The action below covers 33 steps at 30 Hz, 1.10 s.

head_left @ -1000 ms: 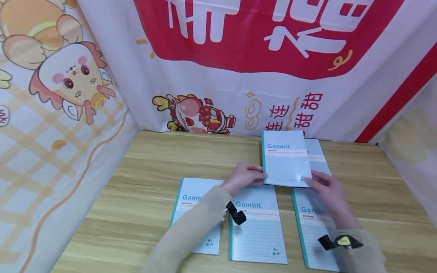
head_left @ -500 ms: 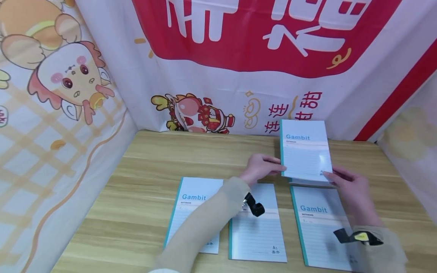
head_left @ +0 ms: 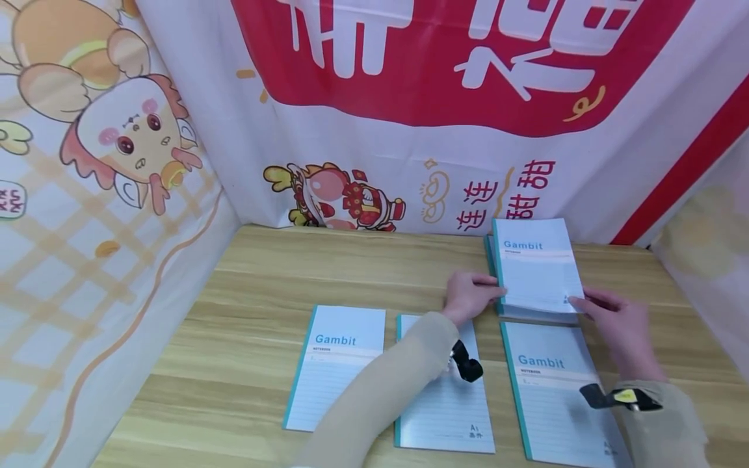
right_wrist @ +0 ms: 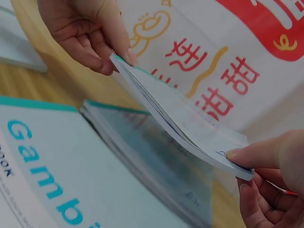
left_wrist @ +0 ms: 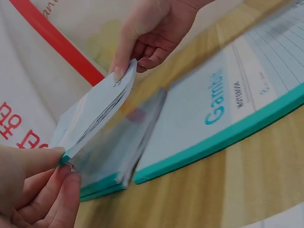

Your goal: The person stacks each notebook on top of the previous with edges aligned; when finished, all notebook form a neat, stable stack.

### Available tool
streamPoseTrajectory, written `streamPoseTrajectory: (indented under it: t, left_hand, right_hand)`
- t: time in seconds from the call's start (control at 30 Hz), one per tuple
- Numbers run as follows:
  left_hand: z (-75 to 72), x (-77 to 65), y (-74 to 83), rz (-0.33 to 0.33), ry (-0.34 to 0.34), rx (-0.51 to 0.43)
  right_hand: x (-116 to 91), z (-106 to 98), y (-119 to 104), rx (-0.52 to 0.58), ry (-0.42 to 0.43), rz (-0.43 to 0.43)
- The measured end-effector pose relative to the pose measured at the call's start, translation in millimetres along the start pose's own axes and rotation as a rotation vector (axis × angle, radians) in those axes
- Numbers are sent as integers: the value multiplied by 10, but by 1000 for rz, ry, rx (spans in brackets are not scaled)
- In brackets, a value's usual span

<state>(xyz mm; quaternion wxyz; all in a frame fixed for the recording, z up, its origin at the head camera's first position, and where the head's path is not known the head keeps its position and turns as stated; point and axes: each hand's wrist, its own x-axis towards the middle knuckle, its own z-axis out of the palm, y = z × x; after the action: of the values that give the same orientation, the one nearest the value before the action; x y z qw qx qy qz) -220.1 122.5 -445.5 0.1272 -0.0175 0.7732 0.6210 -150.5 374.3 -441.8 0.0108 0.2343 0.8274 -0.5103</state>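
Both hands hold a white notebook with a teal spine and "Gambit" on its cover. My left hand pinches its near left corner at the spine, thumb on top and fingers underneath. At the near right corner, my right hand pinches with the thumb over the cover. Under the held notebook lies another notebook at the back right of the table, mostly covered in the head view. A gap shows between the two in the wrist views, so the held one is raised and slightly bowed.
Three more notebooks lie in a front row: a left notebook, a middle notebook partly behind the left sleeve, and a right notebook below the right forearm. A printed cloth hangs behind the wooden table.
The held notebook has moved right with both hands, over the back right notebook. In the last half second it has come down closer to that one.
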Motion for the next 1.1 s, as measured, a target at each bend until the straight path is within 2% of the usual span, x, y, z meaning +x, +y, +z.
streamPoseTrajectory:
  t: [0.13,0.27,0.43,0.63,0.87,1.1]
  left_hand:
    - [90,38,-149,-13,2,74]
    - [126,24,-221,-11,10,111]
    - [155,19,-226,-25,33,125]
    - [155,26,-220,-18,68,139]
    - [147,32,-189,-20,80,154]
    - [161,53,-179,-51,92,163]
  right_hand:
    - [50,45,117,-21,-1,59]
    - [83,83,182,-22,19,88]
    - [112,104,209,-17,38,117]
    - [160,131,245,-34,40,105]
    - [192,142,236,-43,29,110]
    - [186,156,238,-47,29,98]
